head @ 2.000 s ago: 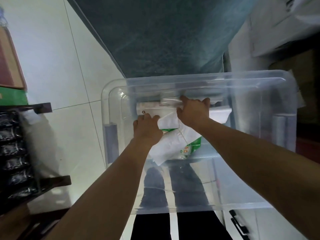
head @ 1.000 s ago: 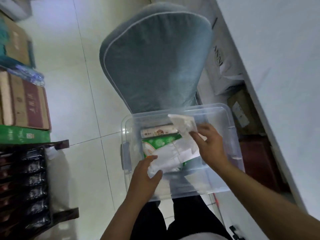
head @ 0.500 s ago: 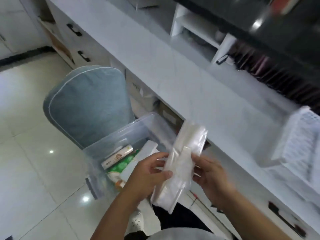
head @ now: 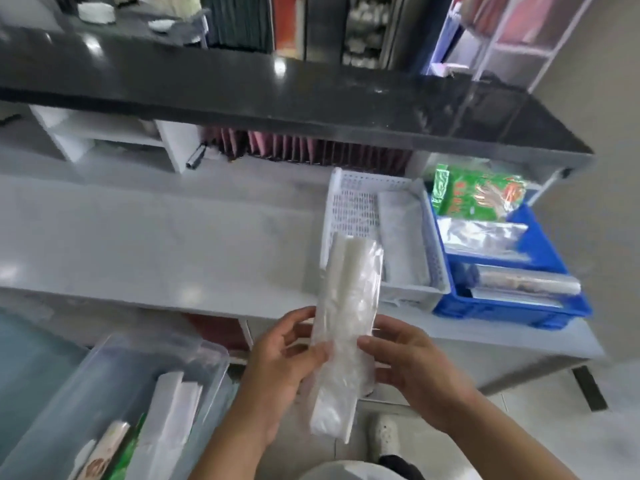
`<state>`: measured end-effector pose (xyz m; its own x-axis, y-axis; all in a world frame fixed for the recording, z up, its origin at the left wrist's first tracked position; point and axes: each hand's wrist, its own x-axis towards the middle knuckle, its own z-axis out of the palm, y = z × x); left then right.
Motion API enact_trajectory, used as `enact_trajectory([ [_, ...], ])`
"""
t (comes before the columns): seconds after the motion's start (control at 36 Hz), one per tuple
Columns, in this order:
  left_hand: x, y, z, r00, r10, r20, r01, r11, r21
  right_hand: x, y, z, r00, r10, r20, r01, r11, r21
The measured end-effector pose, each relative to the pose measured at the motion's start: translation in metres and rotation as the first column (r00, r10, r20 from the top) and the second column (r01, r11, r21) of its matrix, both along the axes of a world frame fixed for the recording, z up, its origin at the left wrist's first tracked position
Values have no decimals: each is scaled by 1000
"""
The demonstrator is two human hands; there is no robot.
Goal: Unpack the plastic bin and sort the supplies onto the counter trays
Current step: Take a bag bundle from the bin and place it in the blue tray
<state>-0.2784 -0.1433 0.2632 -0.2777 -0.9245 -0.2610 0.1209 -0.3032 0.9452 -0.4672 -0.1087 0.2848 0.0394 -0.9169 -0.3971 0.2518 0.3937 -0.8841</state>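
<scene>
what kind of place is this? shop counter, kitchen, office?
Probably the staff side of a shop or service counter, though that is a guess. A raised black ledge tops a white work counter, packaged supplies fill a white tray and blue tray, and shelves behind hold stocked goods.

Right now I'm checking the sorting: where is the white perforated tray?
In the head view the white perforated tray sits on the counter, right of centre, against the blue bin on its right, just beyond the clear packet.
</scene>
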Motion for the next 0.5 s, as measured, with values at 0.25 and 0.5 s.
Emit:
enact_trajectory([
  [0.25,-185,-36,16,984,-171,44,171,985,6,-174,-15,-12,986,-99,134,111,990,-84],
  [0.5,-298,-82,25,964,-265,17,265,964,-18,-295,-44,-9,953,-223,208,243,967,-80],
])
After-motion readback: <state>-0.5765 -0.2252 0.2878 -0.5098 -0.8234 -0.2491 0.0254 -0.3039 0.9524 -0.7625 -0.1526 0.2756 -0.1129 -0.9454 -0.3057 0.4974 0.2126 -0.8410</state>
